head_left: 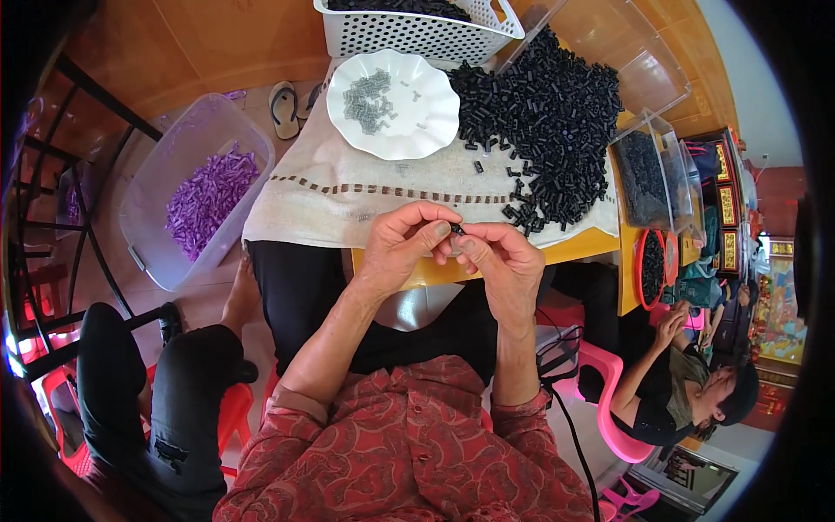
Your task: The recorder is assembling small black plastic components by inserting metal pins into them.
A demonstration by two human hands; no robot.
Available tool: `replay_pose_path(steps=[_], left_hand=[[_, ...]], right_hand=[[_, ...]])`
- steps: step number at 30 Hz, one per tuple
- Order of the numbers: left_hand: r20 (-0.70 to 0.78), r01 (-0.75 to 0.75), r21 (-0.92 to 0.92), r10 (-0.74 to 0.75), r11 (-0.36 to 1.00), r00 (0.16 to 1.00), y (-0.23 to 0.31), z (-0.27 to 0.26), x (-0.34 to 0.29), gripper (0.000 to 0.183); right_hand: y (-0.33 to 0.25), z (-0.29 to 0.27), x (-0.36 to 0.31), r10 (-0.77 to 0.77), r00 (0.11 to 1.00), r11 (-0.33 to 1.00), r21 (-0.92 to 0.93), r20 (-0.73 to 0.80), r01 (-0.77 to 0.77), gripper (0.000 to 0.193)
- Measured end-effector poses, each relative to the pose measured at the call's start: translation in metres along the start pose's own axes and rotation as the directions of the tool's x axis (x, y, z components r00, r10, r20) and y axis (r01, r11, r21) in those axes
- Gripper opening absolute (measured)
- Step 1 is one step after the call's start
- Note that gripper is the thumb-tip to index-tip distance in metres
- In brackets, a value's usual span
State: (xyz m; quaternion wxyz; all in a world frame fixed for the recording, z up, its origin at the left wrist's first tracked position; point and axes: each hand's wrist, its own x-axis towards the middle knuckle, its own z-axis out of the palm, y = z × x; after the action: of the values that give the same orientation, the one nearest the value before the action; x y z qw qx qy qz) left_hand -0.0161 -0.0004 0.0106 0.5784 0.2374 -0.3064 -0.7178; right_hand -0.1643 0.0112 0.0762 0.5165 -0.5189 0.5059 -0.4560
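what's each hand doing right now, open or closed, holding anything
Left hand: closed, pinching a small black piece.
Right hand: closed beside that piece; its exact hold cannot be told.

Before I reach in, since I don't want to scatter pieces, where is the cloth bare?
The pale cloth is bare between the white dish and the cloth's near edge, left of the left hand. It's crowded right of the dish, under black pieces.
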Motion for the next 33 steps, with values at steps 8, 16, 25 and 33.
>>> replay_pose_path(steps=[8,16,25,33], left_hand=[[0.017,-0.018,0.081,0.017,0.997,1.000,0.001,0.002,-0.001,0.014],[0.049,0.054,-0.121,-0.049,0.991,0.998,0.000,0.002,-0.002,0.015],[0.054,0.125,-0.204,-0.117,0.971,0.992,0.003,0.008,-0.004,0.016],[0.040,0.053,-0.115,-0.048,0.992,0.998,0.006,0.009,-0.006,0.014]], right_hand=[[-0.002,-0.001,0.001,-0.188,0.982,0.969,-0.156,0.031,0.191,0.012],[-0.005,0.000,-0.003,-0.030,1.000,0.999,0.027,-0.002,0.030,0.007],[-0.005,0.002,-0.004,-0.057,0.998,0.996,0.076,0.005,0.056,0.007],[-0.013,0.015,-0.006,-0.229,0.973,0.973,-0.019,0.015,0.229,0.007]])
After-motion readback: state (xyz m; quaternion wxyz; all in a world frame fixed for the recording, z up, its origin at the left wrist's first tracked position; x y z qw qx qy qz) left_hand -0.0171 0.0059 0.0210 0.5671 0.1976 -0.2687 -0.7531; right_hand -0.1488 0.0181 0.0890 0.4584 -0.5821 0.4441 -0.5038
